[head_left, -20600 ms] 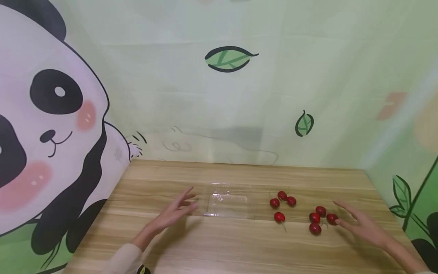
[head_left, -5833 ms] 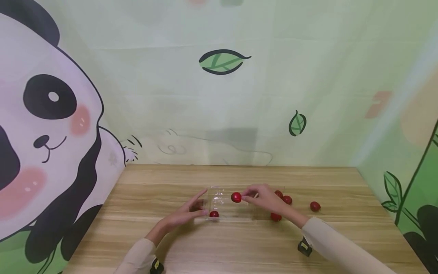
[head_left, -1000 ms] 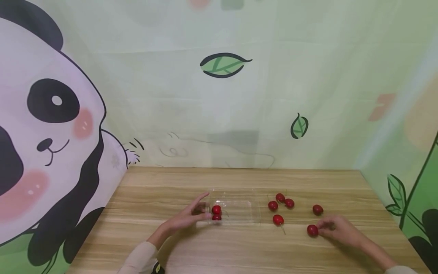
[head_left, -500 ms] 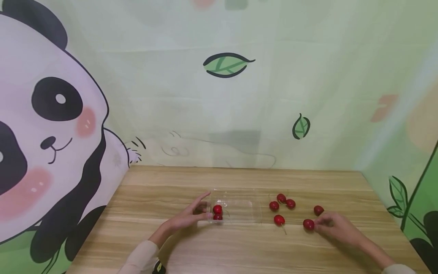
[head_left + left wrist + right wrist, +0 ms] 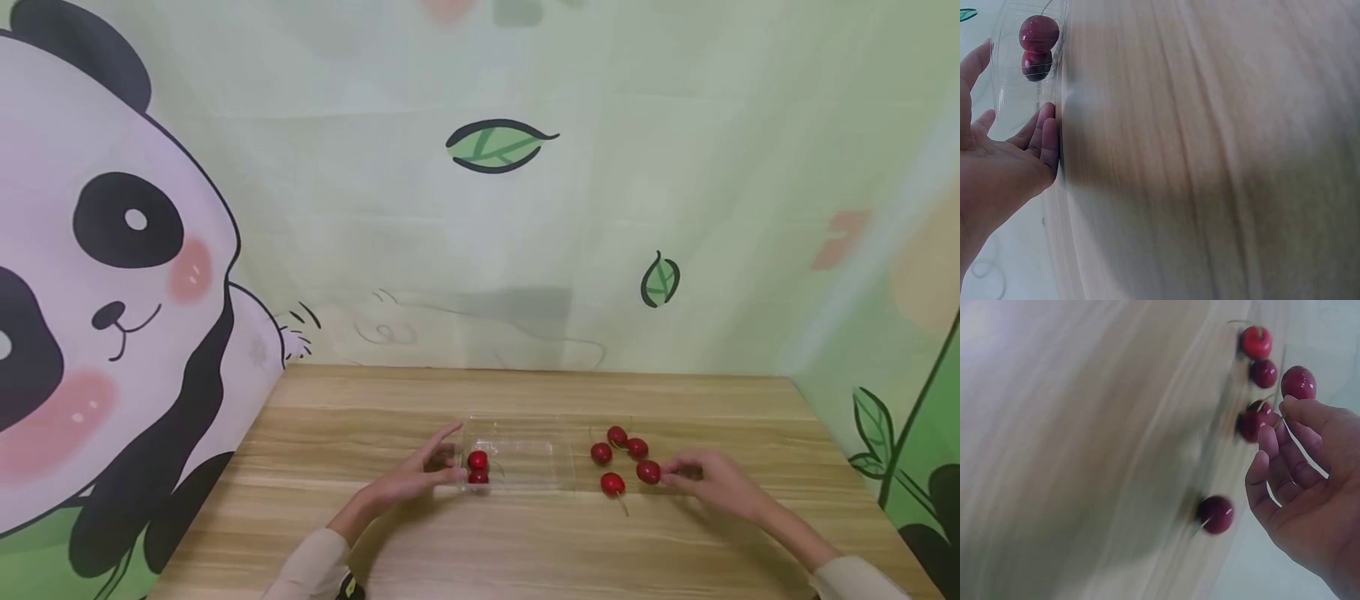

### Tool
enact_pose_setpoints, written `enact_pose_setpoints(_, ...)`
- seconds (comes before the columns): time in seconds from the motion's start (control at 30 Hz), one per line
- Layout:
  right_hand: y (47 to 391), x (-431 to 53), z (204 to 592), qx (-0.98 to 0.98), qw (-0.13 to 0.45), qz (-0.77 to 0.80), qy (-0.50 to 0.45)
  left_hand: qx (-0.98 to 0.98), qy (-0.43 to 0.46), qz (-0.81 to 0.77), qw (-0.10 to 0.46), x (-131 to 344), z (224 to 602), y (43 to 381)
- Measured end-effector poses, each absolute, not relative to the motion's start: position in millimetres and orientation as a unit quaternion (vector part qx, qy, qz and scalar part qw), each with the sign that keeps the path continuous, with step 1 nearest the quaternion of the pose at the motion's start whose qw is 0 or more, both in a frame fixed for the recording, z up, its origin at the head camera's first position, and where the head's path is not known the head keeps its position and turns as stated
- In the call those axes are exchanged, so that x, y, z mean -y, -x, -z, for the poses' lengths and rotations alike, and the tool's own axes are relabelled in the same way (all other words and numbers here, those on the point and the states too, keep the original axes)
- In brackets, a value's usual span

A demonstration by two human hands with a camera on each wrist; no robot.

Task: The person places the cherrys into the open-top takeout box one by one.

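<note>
My right hand pinches a dark red cherry between thumb and fingertips, held up off the table in the right wrist view. Just left of it lie several loose cherries, some with stems. My left hand is spread at the left end of a clear plastic box, its fingertips against or very near the wall. Two cherries sit together inside the box at that end. One more cherry lies on the table, hidden behind the right hand in the head view.
The wood-grain table meets a pale green backdrop printed with a panda and leaves. A thin clear sheet seems to extend right of the box, toward the loose cherries; its outline is faint.
Over the last second, my right hand has lifted the pinched cherry and moved it left and farther back. The left hand stays at the box. Earlier, the box held no cherries.
</note>
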State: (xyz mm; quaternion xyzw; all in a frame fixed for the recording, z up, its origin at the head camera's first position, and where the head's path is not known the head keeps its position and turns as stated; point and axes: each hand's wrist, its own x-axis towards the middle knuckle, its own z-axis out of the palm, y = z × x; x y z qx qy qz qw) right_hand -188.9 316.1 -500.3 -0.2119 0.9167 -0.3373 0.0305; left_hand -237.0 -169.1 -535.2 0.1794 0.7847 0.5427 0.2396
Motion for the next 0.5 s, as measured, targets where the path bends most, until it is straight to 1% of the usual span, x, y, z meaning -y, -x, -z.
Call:
enact_pose_setpoints(0.1,194,-304,494,-0.917,0.042,0.336,0.210,-0.784,-0.178,-0.544,0.240,169,535,236)
enact_pose_setpoints(0.27,206,-280,487,-0.908,0.030,0.341,0.241,-0.784,-0.179,-0.543,0.239,169,535,237)
enact_pose_setpoints(0.4,215,-260,481,-0.908,0.032,0.340,0.243,-0.786,-0.179,-0.541,0.239,169,536,238)
enact_pose_setpoints(0.5,221,-246,478,-0.904,0.052,0.349,0.243,-0.786,-0.178,-0.541,0.240,168,536,239)
